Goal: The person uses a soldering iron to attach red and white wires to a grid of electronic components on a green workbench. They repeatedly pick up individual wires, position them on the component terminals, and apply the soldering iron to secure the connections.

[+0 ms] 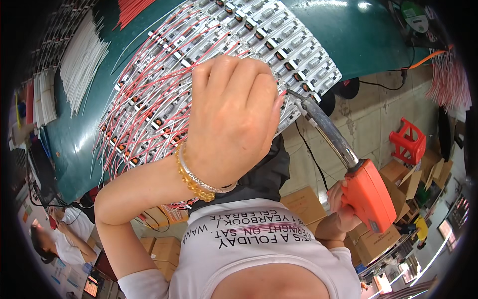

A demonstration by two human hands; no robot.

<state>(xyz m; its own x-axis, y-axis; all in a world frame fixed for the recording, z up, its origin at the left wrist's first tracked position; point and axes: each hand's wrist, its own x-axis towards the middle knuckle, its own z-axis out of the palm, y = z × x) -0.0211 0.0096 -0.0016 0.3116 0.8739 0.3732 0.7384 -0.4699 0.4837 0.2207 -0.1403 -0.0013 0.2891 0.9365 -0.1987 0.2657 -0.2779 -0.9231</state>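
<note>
My right hand (343, 207) is wrapped round the handle of a red soldering gun (371, 197). The gun's metal barrel slants up and left, and its tip is at the right part of a panel of small circuit boards (279, 37). Over that panel my left hand (236, 107) is curled closed, knuckles up. A short end of red wire (283, 93) shows at its fingertips, close to the iron's tip; most of the grip is hidden under the hand. Many red and white wires (149, 94) trail leftward from the boards.
The panel lies on a green table (368, 30). Bundles of white wires (83, 62) and red wires (132, 10) lie at the far left. A red stool (408, 141) and cardboard boxes (371, 244) stand at right. Another person (69, 231) sits at lower left.
</note>
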